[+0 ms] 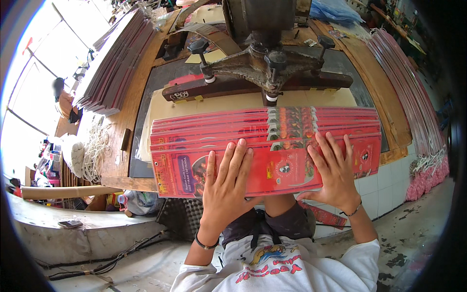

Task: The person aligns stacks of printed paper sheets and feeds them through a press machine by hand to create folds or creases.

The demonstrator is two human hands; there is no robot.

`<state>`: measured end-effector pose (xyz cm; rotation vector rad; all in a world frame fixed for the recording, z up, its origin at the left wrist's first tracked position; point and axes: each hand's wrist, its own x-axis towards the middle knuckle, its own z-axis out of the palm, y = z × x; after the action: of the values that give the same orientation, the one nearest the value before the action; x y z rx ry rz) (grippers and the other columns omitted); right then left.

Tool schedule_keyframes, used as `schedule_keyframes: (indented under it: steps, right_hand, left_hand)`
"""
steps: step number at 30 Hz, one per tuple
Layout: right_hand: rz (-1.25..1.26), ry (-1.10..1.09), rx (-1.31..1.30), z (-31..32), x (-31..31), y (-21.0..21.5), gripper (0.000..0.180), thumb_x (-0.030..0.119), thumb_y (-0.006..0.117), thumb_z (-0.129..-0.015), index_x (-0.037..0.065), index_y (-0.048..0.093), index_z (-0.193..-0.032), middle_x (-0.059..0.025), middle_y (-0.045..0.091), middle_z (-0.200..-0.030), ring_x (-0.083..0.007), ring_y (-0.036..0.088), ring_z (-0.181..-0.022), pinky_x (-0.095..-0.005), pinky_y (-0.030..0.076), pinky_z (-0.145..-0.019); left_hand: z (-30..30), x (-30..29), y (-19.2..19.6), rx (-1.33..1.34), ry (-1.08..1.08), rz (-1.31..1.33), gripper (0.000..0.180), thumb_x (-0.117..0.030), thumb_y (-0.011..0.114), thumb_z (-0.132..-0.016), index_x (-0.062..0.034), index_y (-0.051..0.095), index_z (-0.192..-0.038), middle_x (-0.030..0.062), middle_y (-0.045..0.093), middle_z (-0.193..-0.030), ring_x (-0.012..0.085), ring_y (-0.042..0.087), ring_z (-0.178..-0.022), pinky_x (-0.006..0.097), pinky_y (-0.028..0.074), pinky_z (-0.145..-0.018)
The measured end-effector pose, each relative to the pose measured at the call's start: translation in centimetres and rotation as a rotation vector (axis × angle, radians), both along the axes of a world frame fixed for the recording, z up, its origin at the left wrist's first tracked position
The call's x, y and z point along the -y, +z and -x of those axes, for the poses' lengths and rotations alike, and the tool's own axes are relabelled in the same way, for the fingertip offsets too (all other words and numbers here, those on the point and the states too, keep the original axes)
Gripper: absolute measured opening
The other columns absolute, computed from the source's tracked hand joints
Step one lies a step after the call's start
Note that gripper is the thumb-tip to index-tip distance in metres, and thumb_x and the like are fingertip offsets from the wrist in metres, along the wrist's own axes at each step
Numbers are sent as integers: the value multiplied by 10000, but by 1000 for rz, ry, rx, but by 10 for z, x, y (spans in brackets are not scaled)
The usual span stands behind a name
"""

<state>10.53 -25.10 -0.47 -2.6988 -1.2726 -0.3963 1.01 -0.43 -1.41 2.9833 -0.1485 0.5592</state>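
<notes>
The red sheets (265, 146) look like thin card, smooth and a bit shiny. The desk (129, 109) is brown wood, worn and matt. The press (258, 63) above is dark metal, rough and dull, with a wood bar (253, 87). The wall tiles (377, 187) are white and glossy. The floor (404, 238) is rough grey concrete.
</notes>
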Motion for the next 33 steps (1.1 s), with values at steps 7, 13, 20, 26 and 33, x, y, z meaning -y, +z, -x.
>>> schedule_keyframes:
  steps: [7,13,20,26,33]
  right_hand:
    - [-126,99,-82,-12,-11,16,917,760,585,-623,80,428,-1218,-154,360,-1387,-351,315,-1314,-621,101,-1079]
    - [-106,101,-70,-14,-19,8,953,757,596,-605,78,397,-1244,-159,341,-1419,-349,296,-1330,-634,87,-1077]
    - [-107,94,-81,-11,-21,5,964,757,596,-595,77,395,-1248,-157,326,-1437,-342,272,-1350,-636,91,-1074]
    - [-89,90,-97,-13,-24,11,950,766,592,-587,79,425,-1221,-175,308,-1439,-375,293,-1318,-615,119,-1070]
    - [-144,127,-112,-18,-32,11,978,765,610,-570,75,407,-1233,-210,281,-1436,-411,257,-1321,-597,127,-1077]
  left_hand:
    - [-13,5,23,-130,25,118,1050,-673,687,-552,-45,415,-1348,98,313,-1462,277,259,-1364,502,125,-1117]
    - [-20,4,15,-69,-45,142,1078,-677,683,-563,-24,389,-1367,109,318,-1461,259,271,-1365,480,155,-1121]
    - [-22,2,15,-86,-72,159,1056,-625,728,-560,1,407,-1347,130,338,-1451,276,293,-1359,472,170,-1123]
    - [-24,1,17,-119,-54,153,1064,-662,682,-581,-25,371,-1375,115,303,-1473,247,262,-1369,464,141,-1123]
    - [-26,0,20,-109,-67,125,1055,-667,676,-573,-29,389,-1362,125,306,-1471,252,272,-1363,465,148,-1115]
